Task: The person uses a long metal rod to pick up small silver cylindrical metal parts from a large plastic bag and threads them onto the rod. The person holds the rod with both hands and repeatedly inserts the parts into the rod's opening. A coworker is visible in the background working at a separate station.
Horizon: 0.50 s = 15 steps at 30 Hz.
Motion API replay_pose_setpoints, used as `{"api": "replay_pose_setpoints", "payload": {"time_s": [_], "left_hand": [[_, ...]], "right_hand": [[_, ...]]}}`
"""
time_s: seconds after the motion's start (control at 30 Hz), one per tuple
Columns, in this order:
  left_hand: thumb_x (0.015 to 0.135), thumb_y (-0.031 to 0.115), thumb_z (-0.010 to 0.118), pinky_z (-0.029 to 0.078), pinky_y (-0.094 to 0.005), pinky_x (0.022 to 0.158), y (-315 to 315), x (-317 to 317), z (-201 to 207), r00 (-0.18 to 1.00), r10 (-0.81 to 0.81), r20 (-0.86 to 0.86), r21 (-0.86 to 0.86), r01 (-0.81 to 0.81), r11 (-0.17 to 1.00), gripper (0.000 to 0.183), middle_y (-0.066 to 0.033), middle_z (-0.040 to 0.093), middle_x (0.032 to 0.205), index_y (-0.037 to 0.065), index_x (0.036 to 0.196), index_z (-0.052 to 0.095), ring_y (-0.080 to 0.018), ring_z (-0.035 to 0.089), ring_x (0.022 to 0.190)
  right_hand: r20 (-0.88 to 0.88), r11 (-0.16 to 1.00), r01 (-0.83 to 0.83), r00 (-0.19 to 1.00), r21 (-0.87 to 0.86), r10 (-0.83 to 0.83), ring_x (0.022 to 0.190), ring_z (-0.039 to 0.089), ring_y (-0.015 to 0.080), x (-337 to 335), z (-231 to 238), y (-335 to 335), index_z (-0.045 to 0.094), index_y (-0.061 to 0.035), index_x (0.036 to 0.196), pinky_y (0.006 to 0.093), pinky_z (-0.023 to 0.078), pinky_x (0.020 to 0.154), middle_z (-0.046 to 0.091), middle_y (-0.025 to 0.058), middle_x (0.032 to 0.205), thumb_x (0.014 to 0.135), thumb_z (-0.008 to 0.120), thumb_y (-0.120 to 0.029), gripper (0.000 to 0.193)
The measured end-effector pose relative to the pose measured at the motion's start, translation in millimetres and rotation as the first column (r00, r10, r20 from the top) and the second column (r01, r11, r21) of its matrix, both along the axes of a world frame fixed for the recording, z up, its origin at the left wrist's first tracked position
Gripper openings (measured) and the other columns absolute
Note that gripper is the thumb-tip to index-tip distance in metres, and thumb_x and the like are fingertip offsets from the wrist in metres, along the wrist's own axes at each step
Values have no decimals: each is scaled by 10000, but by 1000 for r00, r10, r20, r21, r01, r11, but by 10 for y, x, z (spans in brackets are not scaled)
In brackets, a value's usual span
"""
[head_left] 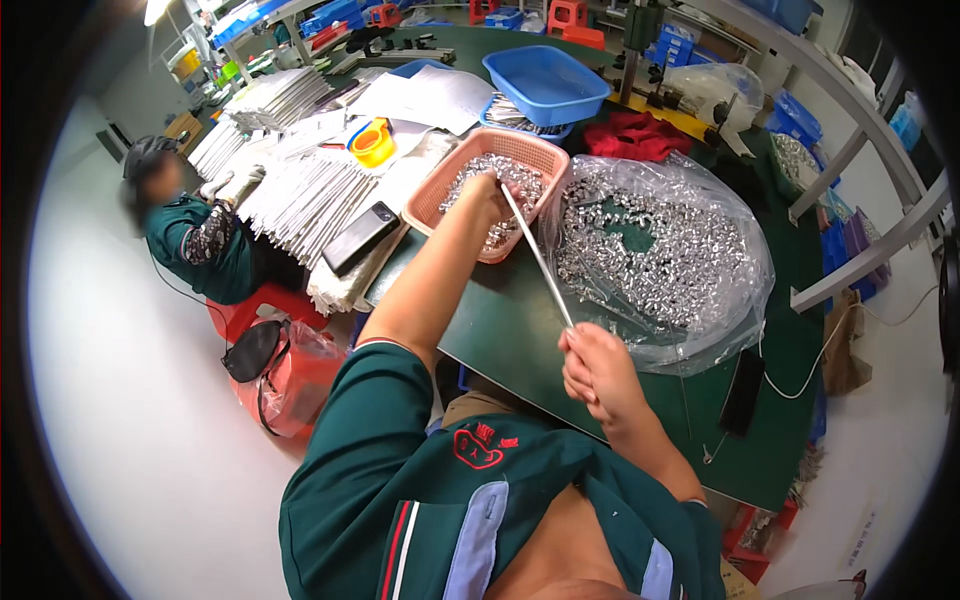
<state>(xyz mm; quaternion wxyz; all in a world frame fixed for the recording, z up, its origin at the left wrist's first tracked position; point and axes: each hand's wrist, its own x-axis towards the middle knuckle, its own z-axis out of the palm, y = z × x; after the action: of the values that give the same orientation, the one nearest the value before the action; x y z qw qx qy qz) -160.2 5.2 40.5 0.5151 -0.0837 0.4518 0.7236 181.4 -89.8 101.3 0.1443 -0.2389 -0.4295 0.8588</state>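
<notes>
The right hand point(603, 372) is closed around the near end of a thin metallic rod point(540, 258), which slants up and away from it to the left hand point(487, 203). The left hand is at the rod's far end, over the pink basket point(532, 150); its fingertips are too hidden to tell how firmly they grip. Small silver pieces point(526, 180) lie in the basket around and beneath the left hand. Beyond the right hand, to its upper right, a clear plastic bag point(680, 352) spreads on the green bench point(500, 330), with many more shiny pieces point(690, 240). A dark phone point(360, 238) lies left of the left hand, near bundled white strips point(300, 205). Past the left hand are a blue tub point(545, 78) and, farther right, a red cloth point(635, 137). A seated co-worker point(195, 235) is well to its left.
</notes>
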Motion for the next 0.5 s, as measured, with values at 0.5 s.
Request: {"api": "replay_pose_setpoints", "payload": {"time_s": [0.5], "left_hand": [[934, 321, 539, 347, -232, 419, 63, 723, 749, 446, -84, -891, 43, 265, 963, 351, -8, 491, 550, 4, 799, 609, -86, 437, 441]], "right_hand": [[196, 770, 397, 814, 500, -547, 528, 353, 26, 1074, -926, 34, 531, -40, 757, 220, 287, 465, 411, -59, 574, 948, 540, -233, 272]]}}
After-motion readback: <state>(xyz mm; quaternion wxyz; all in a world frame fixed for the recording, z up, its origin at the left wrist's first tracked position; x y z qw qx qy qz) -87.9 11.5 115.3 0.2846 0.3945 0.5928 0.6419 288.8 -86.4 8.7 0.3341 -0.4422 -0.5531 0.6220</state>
